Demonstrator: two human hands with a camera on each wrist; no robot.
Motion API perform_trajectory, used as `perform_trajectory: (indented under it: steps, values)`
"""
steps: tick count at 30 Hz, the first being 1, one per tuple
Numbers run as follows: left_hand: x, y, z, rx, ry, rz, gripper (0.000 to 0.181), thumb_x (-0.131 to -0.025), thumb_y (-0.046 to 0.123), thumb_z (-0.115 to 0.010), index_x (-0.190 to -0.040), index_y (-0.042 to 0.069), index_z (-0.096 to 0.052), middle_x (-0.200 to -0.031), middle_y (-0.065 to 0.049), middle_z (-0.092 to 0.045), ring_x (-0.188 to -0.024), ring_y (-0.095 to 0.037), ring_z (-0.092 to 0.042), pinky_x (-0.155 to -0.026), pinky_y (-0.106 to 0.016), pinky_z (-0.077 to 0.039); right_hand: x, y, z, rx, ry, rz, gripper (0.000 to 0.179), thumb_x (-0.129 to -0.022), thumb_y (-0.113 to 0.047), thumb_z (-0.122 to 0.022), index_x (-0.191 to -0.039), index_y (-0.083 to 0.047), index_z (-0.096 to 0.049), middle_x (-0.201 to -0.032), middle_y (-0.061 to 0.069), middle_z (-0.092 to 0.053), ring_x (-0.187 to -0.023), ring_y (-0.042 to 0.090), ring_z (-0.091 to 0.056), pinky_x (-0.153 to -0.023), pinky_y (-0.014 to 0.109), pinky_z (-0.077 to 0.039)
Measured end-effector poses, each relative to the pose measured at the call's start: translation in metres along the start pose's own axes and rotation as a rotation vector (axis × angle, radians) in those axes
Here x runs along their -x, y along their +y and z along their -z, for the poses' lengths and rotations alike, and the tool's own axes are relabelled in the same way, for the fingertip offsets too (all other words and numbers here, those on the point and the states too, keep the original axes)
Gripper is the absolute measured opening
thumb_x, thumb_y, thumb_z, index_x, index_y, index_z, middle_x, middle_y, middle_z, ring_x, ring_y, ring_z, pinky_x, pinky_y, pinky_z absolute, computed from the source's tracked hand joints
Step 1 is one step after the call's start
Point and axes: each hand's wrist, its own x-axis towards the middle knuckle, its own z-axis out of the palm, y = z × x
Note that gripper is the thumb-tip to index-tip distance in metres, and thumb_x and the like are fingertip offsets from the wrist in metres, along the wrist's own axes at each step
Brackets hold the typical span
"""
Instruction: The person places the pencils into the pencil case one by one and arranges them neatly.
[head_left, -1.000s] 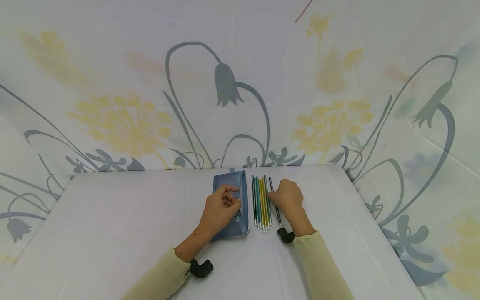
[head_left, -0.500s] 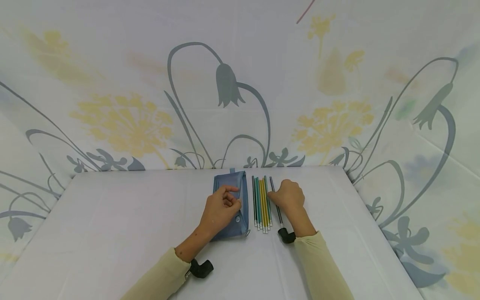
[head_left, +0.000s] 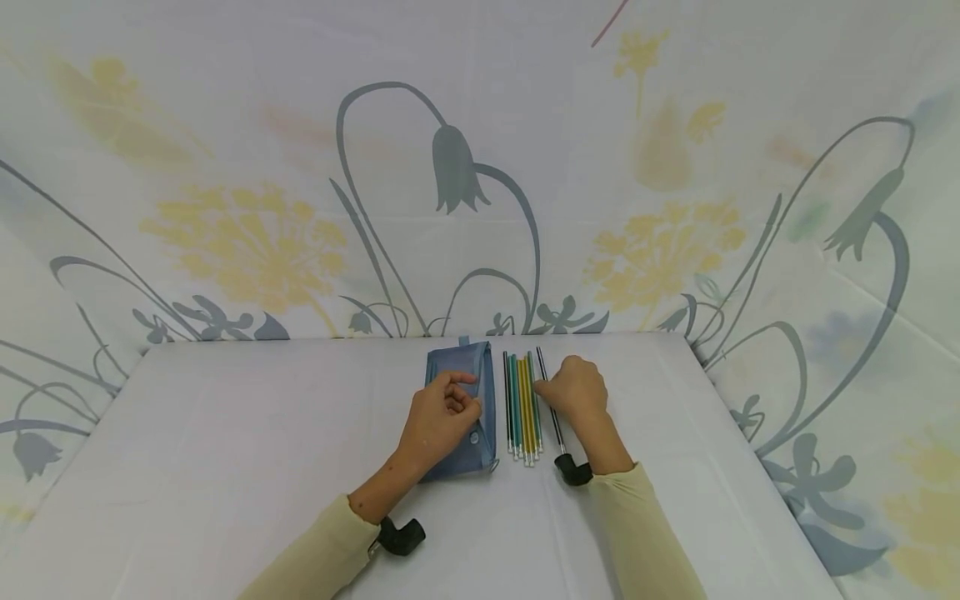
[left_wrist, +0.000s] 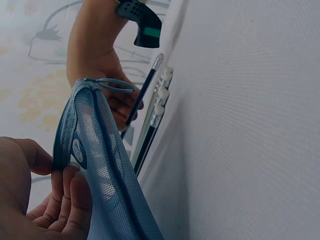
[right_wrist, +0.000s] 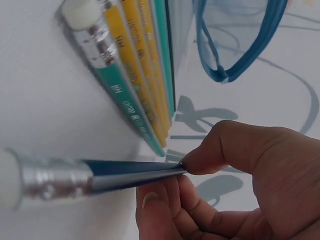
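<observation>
Pencil and pouch lie side by side on the white-clothed table, and everything turns on how close they are; the dark blue pencil with the metal ferrule and white eraser is pinched between thumb and curled fingers of the right hand, its long axis running away from the person, eraser end nearest them. Just to its left lies the row of green and yellow pencils, parallel to it; beyond those, the blue mesh pencil pouch — the left hand grips its edge, fingers curled round the fabric, holding the mouth up. The right hand is the nearer to the pencil; the pouch lies leftward across the row — near, not touching.
</observation>
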Motion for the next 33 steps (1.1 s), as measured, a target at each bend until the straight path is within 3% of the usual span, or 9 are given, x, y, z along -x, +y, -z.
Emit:
perform_trajectory:
  steps: [6, 17, 33]
  values:
    - [0.0, 0.0, 0.0, -0.002, 0.004, 0.004, 0.032, -0.098, 0.011, -0.071, -0.129, 0.007, -0.067, -0.085, 0.002, -0.069, -0.074, -0.014, -0.067, -0.065, -0.028, -0.055, 0.002, -0.003, 0.002, -0.052, -0.026, 0.018, 0.03, -0.085, -0.026, -0.078, -0.064, -0.006, -0.071, -0.065, 0.007, -0.069, -0.058, 0.021, -0.06, -0.047, 0.031, -0.043]
    - [0.0, 0.002, 0.001, -0.018, 0.01, 0.012, 0.032, -0.098, 0.011, -0.072, -0.129, 0.007, -0.067, -0.084, 0.002, -0.069, -0.074, -0.014, -0.066, -0.066, -0.027, -0.054, 0.005, -0.01, 0.005, -0.185, -0.071, 0.109, 0.027, -0.088, -0.022, -0.078, -0.068, -0.004, -0.075, -0.058, 0.004, -0.068, -0.051, 0.018, -0.065, -0.055, 0.033, -0.05]
    - [0.001, 0.003, -0.001, -0.024, 0.007, 0.017, 0.032, -0.098, 0.011, -0.072, -0.129, 0.005, -0.067, -0.084, 0.002, -0.069, -0.072, -0.013, -0.065, -0.063, -0.026, -0.052, 0.011, -0.022, -0.005, -0.351, -0.144, 0.116, 0.017, -0.088, -0.019, -0.075, -0.08, -0.005, -0.08, -0.061, 0.002, -0.071, -0.052, 0.018, -0.07, -0.067, 0.035, -0.058]
